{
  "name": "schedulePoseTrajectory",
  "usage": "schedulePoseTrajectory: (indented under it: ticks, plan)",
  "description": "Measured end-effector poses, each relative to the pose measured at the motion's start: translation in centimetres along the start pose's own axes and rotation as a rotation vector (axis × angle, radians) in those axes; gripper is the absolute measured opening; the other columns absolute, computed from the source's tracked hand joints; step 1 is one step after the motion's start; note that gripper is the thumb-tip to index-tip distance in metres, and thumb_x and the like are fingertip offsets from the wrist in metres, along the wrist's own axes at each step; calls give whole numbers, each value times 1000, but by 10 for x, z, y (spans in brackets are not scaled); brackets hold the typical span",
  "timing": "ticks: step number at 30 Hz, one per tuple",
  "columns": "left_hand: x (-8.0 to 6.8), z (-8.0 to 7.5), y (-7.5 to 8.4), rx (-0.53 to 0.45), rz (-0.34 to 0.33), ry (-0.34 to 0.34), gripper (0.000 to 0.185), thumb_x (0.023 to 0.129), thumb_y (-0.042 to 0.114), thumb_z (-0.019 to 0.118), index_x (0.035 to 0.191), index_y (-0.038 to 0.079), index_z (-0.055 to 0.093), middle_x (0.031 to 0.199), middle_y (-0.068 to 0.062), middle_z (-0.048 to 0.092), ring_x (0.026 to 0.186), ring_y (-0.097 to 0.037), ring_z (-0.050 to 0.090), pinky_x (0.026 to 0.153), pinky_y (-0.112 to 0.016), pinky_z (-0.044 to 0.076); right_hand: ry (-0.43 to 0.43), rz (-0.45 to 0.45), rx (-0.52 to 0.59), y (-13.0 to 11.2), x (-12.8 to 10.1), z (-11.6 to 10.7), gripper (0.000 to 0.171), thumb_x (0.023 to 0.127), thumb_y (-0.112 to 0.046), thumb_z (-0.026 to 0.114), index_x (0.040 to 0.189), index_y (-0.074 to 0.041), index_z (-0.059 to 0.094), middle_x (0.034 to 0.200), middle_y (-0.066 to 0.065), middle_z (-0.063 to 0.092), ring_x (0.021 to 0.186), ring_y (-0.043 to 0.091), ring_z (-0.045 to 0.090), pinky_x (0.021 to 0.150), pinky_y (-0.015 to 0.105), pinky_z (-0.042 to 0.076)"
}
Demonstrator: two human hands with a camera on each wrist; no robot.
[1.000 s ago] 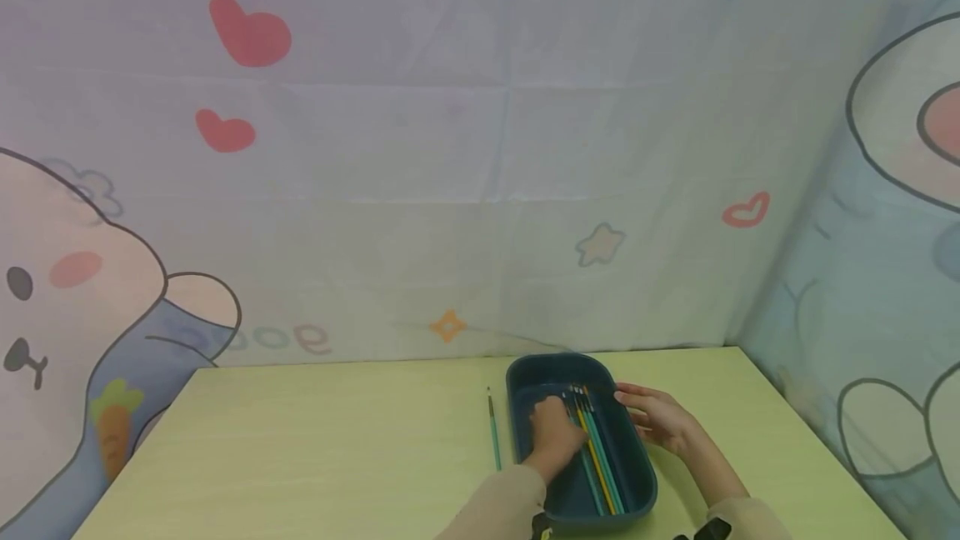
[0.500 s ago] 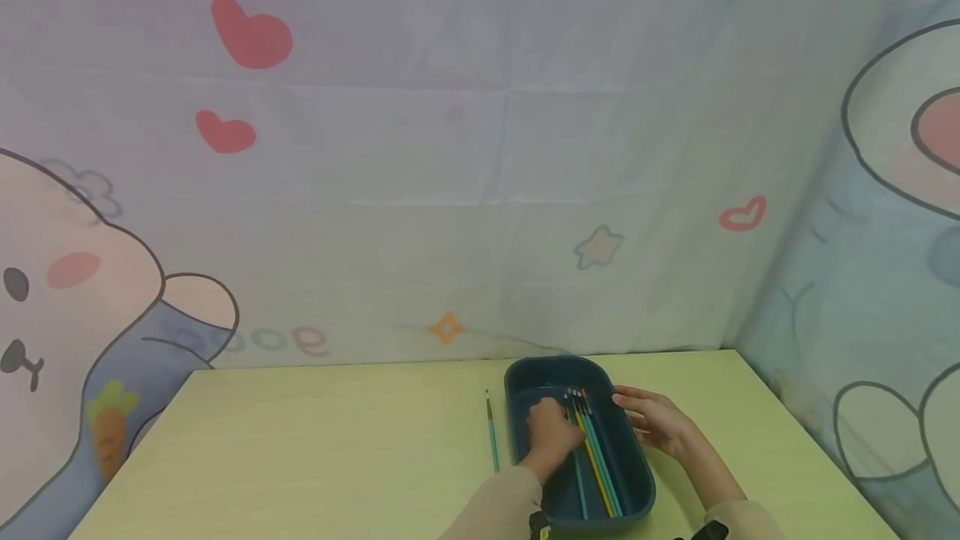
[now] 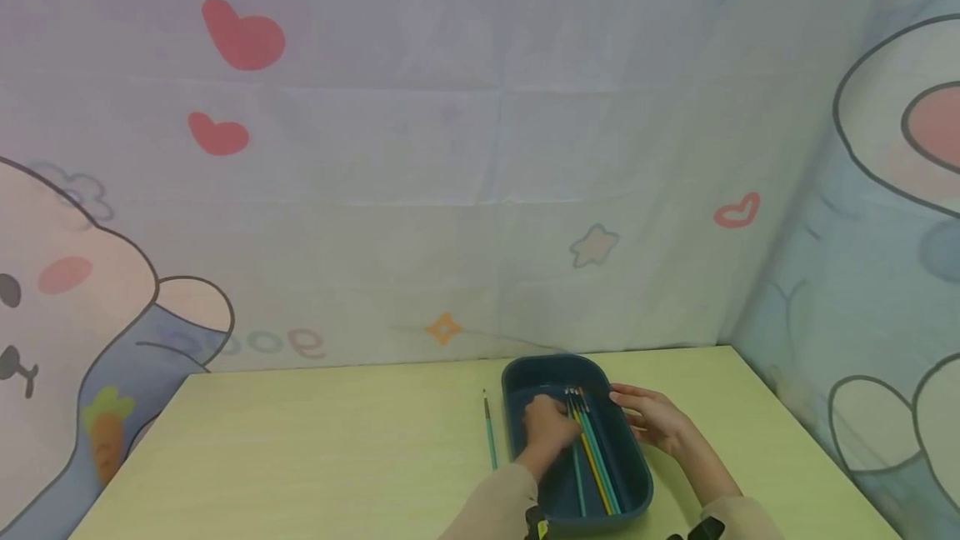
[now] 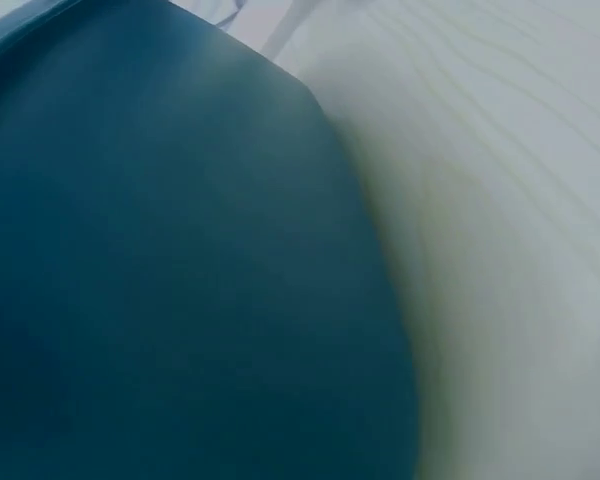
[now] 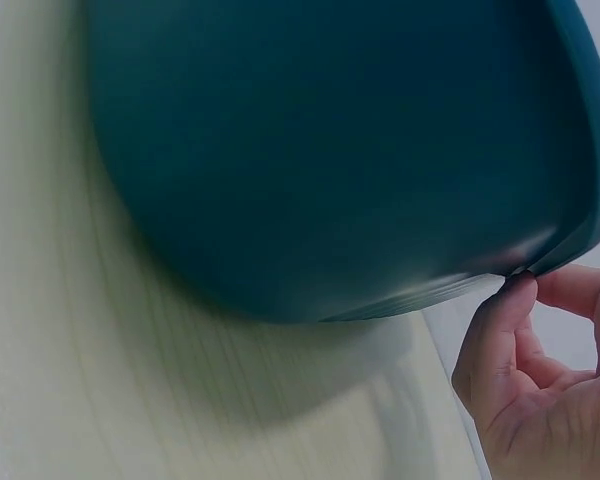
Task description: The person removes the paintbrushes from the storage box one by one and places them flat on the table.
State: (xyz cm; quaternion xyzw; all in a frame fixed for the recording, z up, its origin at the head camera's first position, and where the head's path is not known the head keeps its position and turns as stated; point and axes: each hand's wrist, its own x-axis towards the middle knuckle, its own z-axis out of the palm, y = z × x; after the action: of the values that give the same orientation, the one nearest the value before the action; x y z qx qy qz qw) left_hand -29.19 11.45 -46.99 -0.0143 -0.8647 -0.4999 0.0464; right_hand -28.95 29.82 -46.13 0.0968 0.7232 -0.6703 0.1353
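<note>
A dark blue tray (image 3: 542,377) stands on the table, holding several paintbrushes. My left hand (image 3: 547,427) is down inside it with curled fingers, which seem to pinch a teal paintbrush (image 3: 580,486); the fingertips are partly hidden. Just right of that one lie a yellow paintbrush (image 3: 597,473) and other teal paintbrushes (image 3: 606,477), bristles toward the far end. My right hand (image 3: 656,419) holds the tray's right rim; in the right wrist view its thumb and a finger (image 5: 495,340) pinch the edge. Only the tray's outer wall (image 4: 200,250) and the tabletop show in the left wrist view.
One teal paintbrush (image 3: 490,432) lies on the pale table (image 3: 337,448), left of the tray and near it. A printed cloth (image 3: 420,148) hangs behind the table, and more of it hangs at the right side.
The lower end of the teal paintbrush under my left hand has swung left, away from the yellow one. My right hand keeps its place on the rim.
</note>
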Motion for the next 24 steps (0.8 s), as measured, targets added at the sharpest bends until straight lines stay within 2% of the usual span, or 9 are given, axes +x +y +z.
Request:
schedulePoseTrajectory:
  ticks: [1, 4, 7, 15, 24]
  plan:
    - [1, 0, 0, -10, -11, -7, 9, 60, -2, 76, 67, -1, 70, 64, -3, 66, 59, -15, 53, 45, -24, 44, -1, 0, 1, 0, 0, 0, 58, 95, -26, 58, 143, 2, 39, 101, -5, 64, 80, 5, 62, 62, 16, 53]
    - [4, 0, 0, -60, -45, -2, 24, 62, -1, 76, 86, -5, 74, 82, -13, 73, 68, -16, 63, 54, -27, 54, -6, -1, 6, 1, 0, 0, 59, 95, -26, 58, 143, 1, 38, 102, -5, 63, 79, 5, 63, 62, 16, 52]
    - [7, 1, -1, -132, -76, 6, 25, 64, -1, 75, 89, -5, 74, 80, -13, 73, 60, -15, 63, 50, -27, 53, -7, -2, 8, 1, 1, -1, 59, 95, -27, 58, 144, 0, 39, 103, -5, 61, 76, 3, 61, 59, 15, 50]
    - [10, 4, -5, -224, -107, -1, 27, 66, -1, 77, 92, -6, 73, 76, -12, 73, 52, -15, 66, 47, -26, 55, -1, 0, 7, 1, 0, -1, 59, 94, -28, 59, 143, -1, 40, 100, -7, 61, 73, 3, 59, 55, 13, 47]
    - [10, 3, -3, -311, -97, -35, 30, 69, 0, 75, 98, -6, 72, 79, -12, 74, 55, -17, 68, 50, -27, 58, -21, 3, 8, 1, 0, -1, 59, 95, -28, 59, 143, 0, 39, 98, -8, 63, 78, 4, 60, 60, 15, 50]
